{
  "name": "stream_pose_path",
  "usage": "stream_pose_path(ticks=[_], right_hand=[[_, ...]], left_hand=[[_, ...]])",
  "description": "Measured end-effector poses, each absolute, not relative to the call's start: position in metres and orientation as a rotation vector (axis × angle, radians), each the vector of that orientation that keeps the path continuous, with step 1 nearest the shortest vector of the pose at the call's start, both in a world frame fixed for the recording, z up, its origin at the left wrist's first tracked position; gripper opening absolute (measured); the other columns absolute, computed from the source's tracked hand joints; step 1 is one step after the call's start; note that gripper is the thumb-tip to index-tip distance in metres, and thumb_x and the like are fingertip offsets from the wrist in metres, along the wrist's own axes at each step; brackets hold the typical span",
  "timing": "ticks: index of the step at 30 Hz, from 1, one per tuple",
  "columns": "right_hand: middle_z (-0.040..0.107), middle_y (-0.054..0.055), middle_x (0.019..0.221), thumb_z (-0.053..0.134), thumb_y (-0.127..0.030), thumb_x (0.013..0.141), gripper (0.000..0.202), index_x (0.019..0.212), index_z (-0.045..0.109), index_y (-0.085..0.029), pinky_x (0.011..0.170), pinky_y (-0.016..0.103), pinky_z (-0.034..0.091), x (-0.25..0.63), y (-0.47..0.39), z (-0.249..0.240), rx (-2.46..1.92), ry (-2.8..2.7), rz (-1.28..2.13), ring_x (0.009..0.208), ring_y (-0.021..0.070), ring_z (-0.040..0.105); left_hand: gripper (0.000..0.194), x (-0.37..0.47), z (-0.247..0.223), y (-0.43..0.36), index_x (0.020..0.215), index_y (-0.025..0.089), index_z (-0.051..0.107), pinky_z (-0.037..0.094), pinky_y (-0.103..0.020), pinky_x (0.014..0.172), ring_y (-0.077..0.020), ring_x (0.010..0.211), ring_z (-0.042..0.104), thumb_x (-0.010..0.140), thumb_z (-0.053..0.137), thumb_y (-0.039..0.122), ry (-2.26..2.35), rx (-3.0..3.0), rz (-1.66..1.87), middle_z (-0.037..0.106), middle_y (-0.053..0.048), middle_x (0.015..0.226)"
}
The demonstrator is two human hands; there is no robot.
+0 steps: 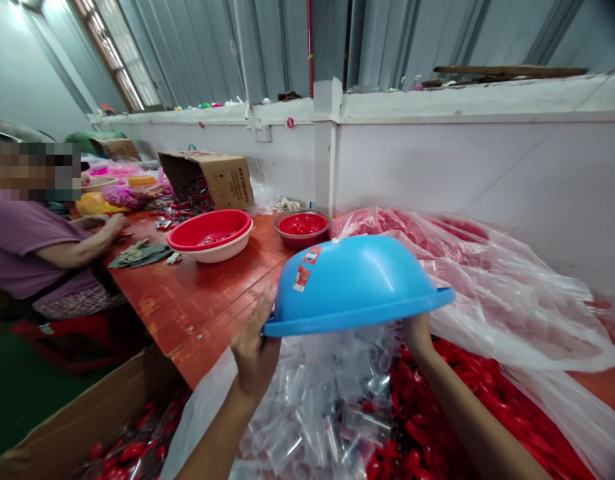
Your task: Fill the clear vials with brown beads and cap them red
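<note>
Across the back, grey corrugated panels [187,53] above a long white wall [462,167]; in front, a worn red surface [222,300], reaching away to the far left. On the right of it, a large translucent bag [512,293], creased, with red pieces showing through. At left, a seated co-worker [22,247] in a purple top, arms over the surface. At lower left, an open carton [72,413] with more red pieces inside. At the near side, a heap of clear plastic pieces [297,427] and, just to its right, loose red pieces [427,427]. Just above the heap, in mid-air, a blue basin [357,280], tilted, mouth downward. Farther back, a tipped carton [232,181] with small packets at its opening, then a red basin [202,230] nested in a white basin [227,253], and near these a grey bowl [282,241] with red contents. Clasped on the left end of the blue rim, the left hand [255,353]; gripping the right end, the right hand [415,330], fingers mostly hidden. Smallest, stickers [301,278] on the blue side.
</note>
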State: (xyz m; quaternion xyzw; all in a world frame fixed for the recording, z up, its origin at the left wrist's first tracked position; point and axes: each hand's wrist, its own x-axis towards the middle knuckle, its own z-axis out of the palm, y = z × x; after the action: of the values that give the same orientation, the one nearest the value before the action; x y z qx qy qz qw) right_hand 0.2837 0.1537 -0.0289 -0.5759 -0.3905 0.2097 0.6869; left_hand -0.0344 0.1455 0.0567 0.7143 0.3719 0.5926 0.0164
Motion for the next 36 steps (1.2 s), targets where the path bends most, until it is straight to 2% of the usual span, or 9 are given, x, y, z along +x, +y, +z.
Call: stream_pose_path(ticks=[5, 11, 18, 21, 23, 25, 28, 31, 36], right_hand=[[0.064, 0.002, 0.094, 0.043, -0.018, 0.064, 0.041, 0.101, 0.059, -0.019, 0.082, 0.037, 0.048, 0.282, 0.152, -0.009, -1.181, -0.797, 0.447, 0.085, 0.0164, 0.057], [0.062, 0.001, 0.08, 0.052, -0.023, 0.066, 0.02, 0.082, 0.061, -0.017, 0.08, 0.037, 0.047, 0.289, 0.143, 0.018, -1.15, -0.708, 0.353, 0.074, 0.0146, 0.053], [0.061, -0.002, 0.078, 0.055, -0.027, 0.07, 0.017, 0.084, 0.06, -0.02, 0.078, 0.034, 0.048, 0.285, 0.146, 0.046, -1.047, -0.7, 0.34, 0.07, 0.0126, 0.056], [0.064, 0.0, 0.089, 0.058, -0.024, 0.069, 0.024, 0.092, 0.061, -0.02, 0.086, 0.037, 0.045, 0.278, 0.152, 0.052, -1.022, -0.756, 0.37, 0.083, 0.0153, 0.059], [0.063, 0.003, 0.108, 0.059, -0.023, 0.071, 0.041, 0.112, 0.057, -0.023, 0.093, 0.041, 0.042, 0.27, 0.154, 0.053, -1.026, -0.866, 0.442, 0.099, 0.0187, 0.058], [0.055, 0.005, 0.126, 0.057, -0.024, 0.074, 0.055, 0.128, 0.046, -0.027, 0.097, 0.044, 0.038, 0.26, 0.155, 0.047, -1.068, -1.028, 0.528, 0.113, 0.0212, 0.052], [0.049, 0.006, 0.134, 0.055, -0.024, 0.075, 0.054, 0.128, 0.047, -0.027, 0.1, 0.044, 0.036, 0.248, 0.154, 0.027, -1.184, -1.242, 0.644, 0.119, 0.0232, 0.048], [0.049, 0.006, 0.133, 0.054, -0.022, 0.071, 0.054, 0.125, 0.052, -0.026, 0.099, 0.044, 0.038, 0.243, 0.151, 0.003, -1.26, -1.308, 0.737, 0.117, 0.0244, 0.049], [0.055, 0.004, 0.127, 0.046, -0.014, 0.064, 0.058, 0.12, 0.055, -0.025, 0.103, 0.044, 0.033, 0.26, 0.138, -0.016, -1.353, -1.29, 0.735, 0.118, 0.0228, 0.048]], left_hand=[[0.052, -0.022, 0.065, 0.161, 0.13, 0.026, 0.047, 0.051, -0.035, 0.089, -0.0224, 0.105, 0.06, 0.08, 0.059, 0.018, 1.172, 2.053, 1.878, 0.056, -0.006, 0.126], [0.046, -0.022, 0.072, 0.168, 0.127, 0.024, 0.05, 0.053, -0.032, 0.084, -0.0198, 0.098, 0.064, 0.082, 0.055, 0.016, 1.01, 2.075, 1.931, 0.058, -0.007, 0.124], [0.04, -0.021, 0.094, 0.177, 0.121, 0.025, 0.056, 0.049, -0.033, 0.09, -0.0199, 0.103, 0.061, 0.082, 0.055, 0.02, 0.963, 1.905, 2.133, 0.063, -0.004, 0.117], [0.034, -0.03, 0.098, 0.201, 0.11, 0.019, 0.062, 0.05, -0.033, 0.086, -0.0211, 0.1, 0.06, 0.077, 0.059, 0.023, 1.155, 1.698, 2.156, 0.066, -0.004, 0.108], [0.025, -0.042, 0.096, 0.227, 0.091, 0.016, 0.066, 0.051, -0.03, 0.077, -0.0202, 0.088, 0.061, 0.066, 0.066, 0.02, 1.323, 1.455, 2.134, 0.067, 0.0, 0.089], [0.016, -0.059, 0.089, 0.255, 0.071, 0.014, 0.062, 0.049, -0.024, 0.067, -0.0158, 0.073, 0.059, 0.056, 0.068, 0.014, 1.408, 1.133, 2.026, 0.06, 0.004, 0.068], [0.024, -0.083, 0.066, 0.287, 0.073, 0.014, 0.058, 0.047, -0.021, 0.061, -0.0106, 0.062, 0.054, 0.051, 0.064, 0.006, 1.416, 0.835, 1.901, 0.056, 0.005, 0.062], [0.032, -0.098, 0.037, 0.3, 0.081, 0.014, 0.055, 0.049, -0.026, 0.058, -0.0105, 0.056, 0.054, 0.051, 0.061, 0.003, 1.455, 0.68, 1.79, 0.057, 0.003, 0.063], [0.031, -0.116, 0.002, 0.3, 0.085, 0.015, 0.05, 0.053, -0.035, 0.062, -0.0126, 0.061, 0.059, 0.059, 0.065, 0.005, 1.476, 0.541, 1.587, 0.062, -0.002, 0.072]])
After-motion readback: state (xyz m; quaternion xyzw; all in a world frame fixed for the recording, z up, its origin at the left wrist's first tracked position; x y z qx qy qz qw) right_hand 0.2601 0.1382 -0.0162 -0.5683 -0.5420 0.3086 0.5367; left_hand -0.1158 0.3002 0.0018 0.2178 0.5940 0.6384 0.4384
